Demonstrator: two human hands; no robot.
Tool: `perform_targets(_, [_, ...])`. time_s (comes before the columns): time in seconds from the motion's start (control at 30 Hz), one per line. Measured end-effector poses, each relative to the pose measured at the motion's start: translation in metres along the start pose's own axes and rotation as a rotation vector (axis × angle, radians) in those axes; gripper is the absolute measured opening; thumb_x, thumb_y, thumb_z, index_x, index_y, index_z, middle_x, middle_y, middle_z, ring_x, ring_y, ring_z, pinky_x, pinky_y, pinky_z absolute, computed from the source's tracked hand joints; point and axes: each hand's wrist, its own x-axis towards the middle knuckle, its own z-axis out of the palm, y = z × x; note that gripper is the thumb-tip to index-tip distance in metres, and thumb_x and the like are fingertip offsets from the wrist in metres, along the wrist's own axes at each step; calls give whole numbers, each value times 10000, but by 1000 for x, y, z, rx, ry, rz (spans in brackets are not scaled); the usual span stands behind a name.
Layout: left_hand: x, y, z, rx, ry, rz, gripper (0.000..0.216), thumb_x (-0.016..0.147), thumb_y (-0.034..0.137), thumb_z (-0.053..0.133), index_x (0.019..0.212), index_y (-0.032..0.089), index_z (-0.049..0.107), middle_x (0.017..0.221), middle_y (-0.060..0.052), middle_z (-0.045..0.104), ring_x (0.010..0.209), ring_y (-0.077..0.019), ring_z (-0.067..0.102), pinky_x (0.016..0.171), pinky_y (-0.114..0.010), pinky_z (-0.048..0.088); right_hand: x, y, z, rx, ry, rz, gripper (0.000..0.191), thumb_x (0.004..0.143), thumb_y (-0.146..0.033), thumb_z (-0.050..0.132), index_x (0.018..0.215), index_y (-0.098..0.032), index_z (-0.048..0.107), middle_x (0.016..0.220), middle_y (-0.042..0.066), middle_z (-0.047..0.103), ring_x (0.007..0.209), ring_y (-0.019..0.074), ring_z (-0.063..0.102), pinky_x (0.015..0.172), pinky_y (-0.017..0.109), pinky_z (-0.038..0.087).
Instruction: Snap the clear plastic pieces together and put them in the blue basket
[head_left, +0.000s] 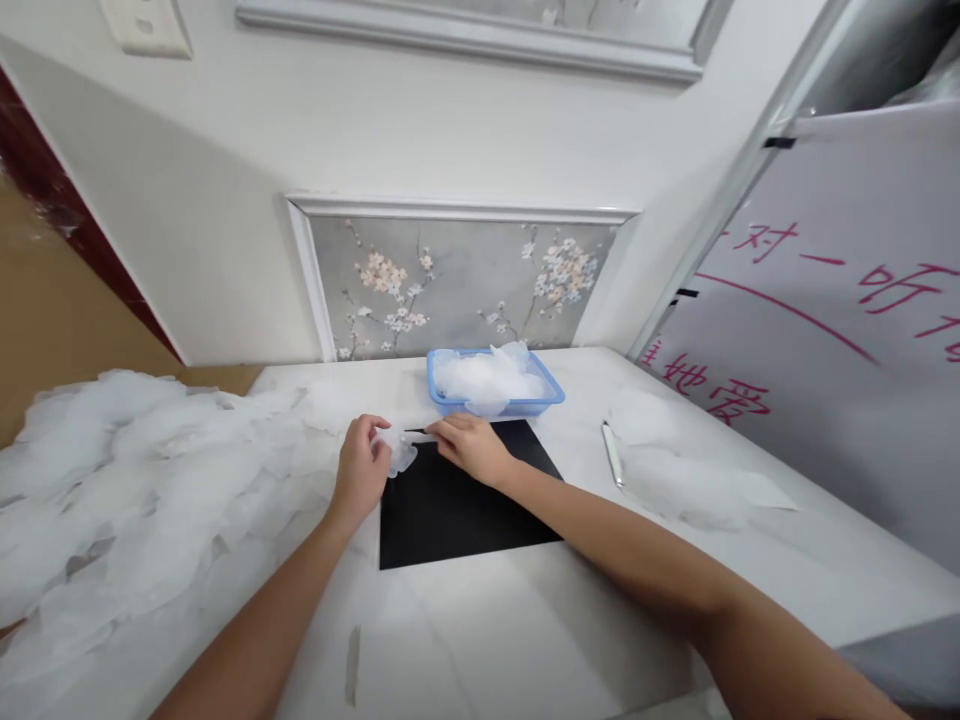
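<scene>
My left hand (363,468) is closed, thumb and fingers pinching a thin, translucent white piece with a wavy, petal-like edge (400,456). Close beside it, my right hand (471,446) pinches a narrow pale strip that sticks out from this piece. Exactly what the right fingertips grip is partly hidden. Both hands are over the far part of a black rectangular mat (457,515) on the white table (435,620). Just behind the right hand stands a blue plastic tray (551,390), heaped with similar translucent white pieces (487,378).
A big pile of translucent white pieces (150,480) covers the table's left side. To the right lie a white pen-like tool (613,455) and a smaller pile of white pieces (682,485). Behind are a panelled wall (465,140) and a whiteboard with red writing (847,350).
</scene>
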Motion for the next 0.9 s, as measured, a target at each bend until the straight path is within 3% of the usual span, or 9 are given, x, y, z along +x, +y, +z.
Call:
perform_targets(0.1, [-6,6,10,-292,-101,-332,342,667,149,580,1001,214,546,912,-1,569,706,-141,601,621,-264,471,-28,7,-17,232,72,49,221,826,-61,474,869,-212,630,1021,86,677,977,215,632,838,363,500])
perform_targets(0.2, [-10,10,17,-444,-326,-490,378,603,156,621,980,187,600,910,-36,658,762,-176,638,626,-264,468,-57,10,-29,439,51,159,252,763,-22,422,707,-202,590,1215,86,618,1117,216,599,909,390,485])
perform_targets(0.3, [-12,13,17,-463,-443,-509,354,617,183,640,971,181,629,874,-45,706,782,-194,652,648,-276,470,-72,15,-39,520,110,241,346,709,10,341,758,-209,604,1180,62,637,1083,194,617,880,378,498])
perform_targets(0.4, [-11,16,12,-496,-445,-540,359,683,261,664,1031,185,628,902,-45,717,798,-192,662,688,-288,488,-73,26,-45,374,238,325,354,760,-23,367,899,-221,625,1053,61,670,989,208,627,834,382,503])
perform_targets(0.53, [-7,19,8,-602,-450,-668,335,754,273,666,1074,180,639,963,-71,725,919,-196,670,800,-302,512,-70,43,-41,197,123,383,192,824,-183,566,997,-217,640,1106,99,663,1089,281,574,931,461,449])
perform_targets(0.6, [-5,19,8,-674,-469,-706,321,774,255,662,1084,175,642,970,-85,727,948,-204,672,840,-324,518,-68,46,-37,200,51,395,170,799,-230,644,969,-224,646,1092,95,666,1057,282,586,923,455,450])
perform_targets(0.7, [-4,18,9,-736,-506,-688,293,818,290,643,1087,174,648,961,-85,724,938,-202,673,845,-335,525,-66,44,-34,261,34,396,44,809,-189,612,832,-221,630,930,58,651,859,220,610,809,377,486])
perform_targets(0.9, [-7,15,8,-721,-555,-634,321,842,379,634,1094,182,655,1010,-89,713,998,-213,654,895,-350,502,-56,26,-43,370,183,432,106,807,-164,523,752,-208,602,822,37,610,709,178,572,663,315,478])
